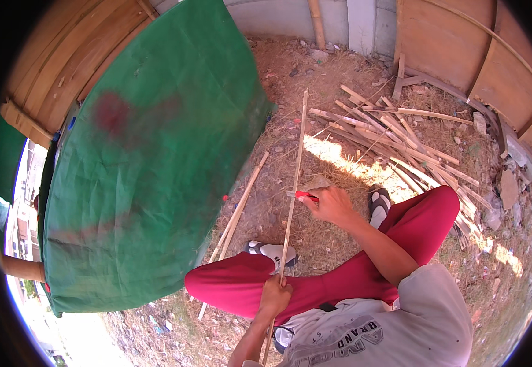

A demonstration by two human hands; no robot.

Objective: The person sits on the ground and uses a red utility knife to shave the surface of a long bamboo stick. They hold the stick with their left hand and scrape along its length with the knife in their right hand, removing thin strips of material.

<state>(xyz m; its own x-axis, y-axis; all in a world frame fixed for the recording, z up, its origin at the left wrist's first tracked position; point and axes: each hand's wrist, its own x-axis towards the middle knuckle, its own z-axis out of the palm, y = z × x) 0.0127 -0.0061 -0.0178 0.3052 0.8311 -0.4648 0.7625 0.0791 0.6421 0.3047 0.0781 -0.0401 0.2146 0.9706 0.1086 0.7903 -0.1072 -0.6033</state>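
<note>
My left hand (276, 295) is closed around the lower part of a long, thin bamboo strip (297, 162), close to my lap. From there the strip slants up and away from me over the ground between my legs. In my right hand (331, 205) is a red-handled utility knife (306, 196), gripped near the middle of the strip. Its short blade points left and lies against the strip or just over it; I cannot tell how deep it sits. The fingers of my left hand are partly hidden by the back of the hand.
A heap of split bamboo strips (394, 137) lies ahead on the right. A few more strips (241, 205) lie left of my legs, beside a large green tarp (156, 159). Wooden panels (455, 49) and rubble (510, 189) line the right side. My bent knees flank the work.
</note>
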